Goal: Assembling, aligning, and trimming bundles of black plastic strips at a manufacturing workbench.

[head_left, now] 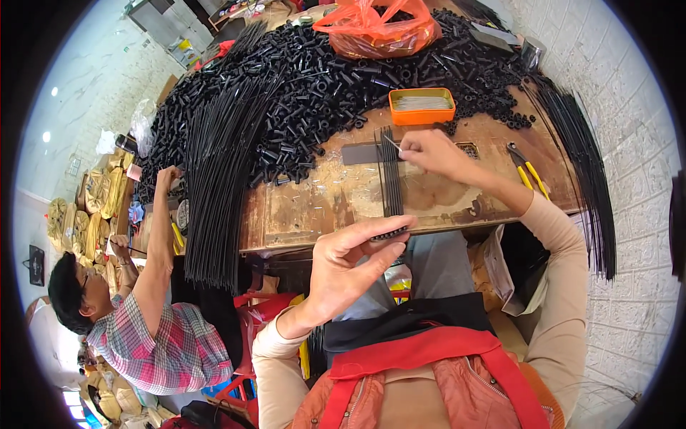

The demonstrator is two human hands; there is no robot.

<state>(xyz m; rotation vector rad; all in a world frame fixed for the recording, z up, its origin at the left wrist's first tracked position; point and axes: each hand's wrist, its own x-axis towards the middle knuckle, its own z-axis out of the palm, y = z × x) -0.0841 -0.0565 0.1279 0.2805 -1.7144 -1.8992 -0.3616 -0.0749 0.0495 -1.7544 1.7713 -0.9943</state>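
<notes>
My left hand (343, 268) is wrapped round one end of a flat bundle of thin black rods (391, 182). The rods point away from me over the table edge, their near ends showing between thumb and fingers. At the far ends, my right hand (432, 152) is closed in a pinch on a thin, pale, pin-like piece (391, 142), which meets or nearly meets the rods. Just beyond that hand stands an orange box (421, 116) of fine, pale metal pins. A flat grey block (359, 154) lies beside the rods.
Black tubular parts (307, 93) are heaped across the table (307, 214). Long black rods hang over its edge at left (221, 186) and right (586, 179). Yellow-handled pliers (527, 170) lie right; a red plastic bag (382, 32) sits far back. A co-worker (161, 336) works at left.
</notes>
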